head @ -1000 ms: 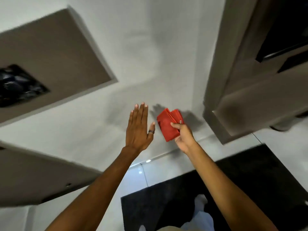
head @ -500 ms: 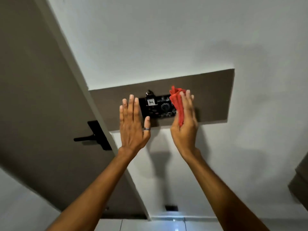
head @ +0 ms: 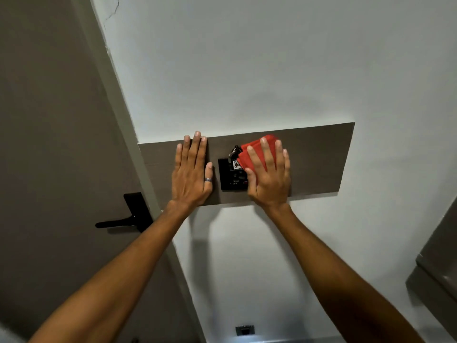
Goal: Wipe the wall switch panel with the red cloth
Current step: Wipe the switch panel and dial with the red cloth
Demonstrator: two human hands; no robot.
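Observation:
A black switch panel point(head: 228, 178) sits on a brown wooden strip point(head: 319, 159) fixed across the white wall. A key tag on a ring point(head: 235, 158) hangs over its upper part. My right hand point(head: 269, 175) presses the folded red cloth point(head: 252, 152) flat against the panel's right half, fingers spread over the cloth. The right part of the panel is hidden under cloth and hand. My left hand point(head: 191, 170), with a ring on the thumb, lies flat and empty on the strip just left of the panel.
A brown door point(head: 49, 144) with a black lever handle point(head: 123, 220) stands to the left, beside its frame. A low wall socket point(head: 244, 330) sits near the floor. A grey cabinet edge point(head: 437, 263) juts in at the lower right.
My view swung from the floor up to the wall and came closer. My right hand turned flat with the cloth onto the panel's right side. My left hand settled flat on the strip.

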